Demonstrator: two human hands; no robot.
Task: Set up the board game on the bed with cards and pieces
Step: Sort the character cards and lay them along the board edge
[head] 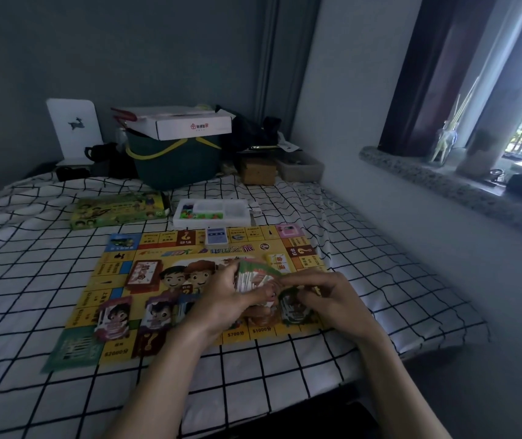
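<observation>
Now, over the yellow printed game board [158, 277] spread on the black-and-white checked bed sheet [31, 280], the left hand [231, 296] curls around a thick green-backed stack of cards [253, 277] while the right hand [329, 296] pinches its near edge, white compartment tray of coloured pieces [211, 212] lying just beyond the board.

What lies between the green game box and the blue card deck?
In the head view, the white tray of coloured pieces lies between the box and the deck.
</observation>
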